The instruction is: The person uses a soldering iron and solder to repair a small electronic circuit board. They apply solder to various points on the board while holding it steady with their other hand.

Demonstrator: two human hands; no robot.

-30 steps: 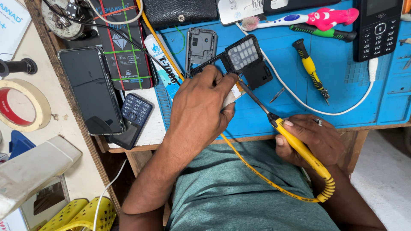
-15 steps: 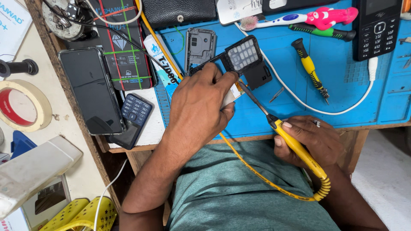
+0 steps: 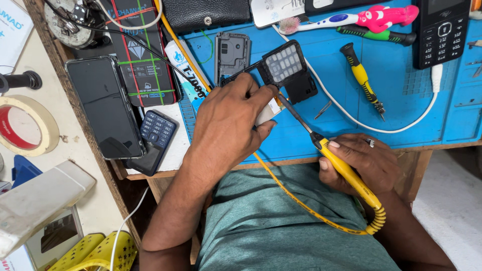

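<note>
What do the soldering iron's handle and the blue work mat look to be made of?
Soldering iron: the handle looks like glossy yellow plastic with a black collar; the tip is a thin dull metal rod. The right hand holds it. Blue work mat: probably matte silicone or rubber, given its moulded ridges and compartments.

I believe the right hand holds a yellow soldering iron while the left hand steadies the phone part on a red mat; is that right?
Not quite: the mat is blue, not red, as the head view shows. The right hand does hold the yellow soldering iron, and the left hand steadies the phone part.
</note>
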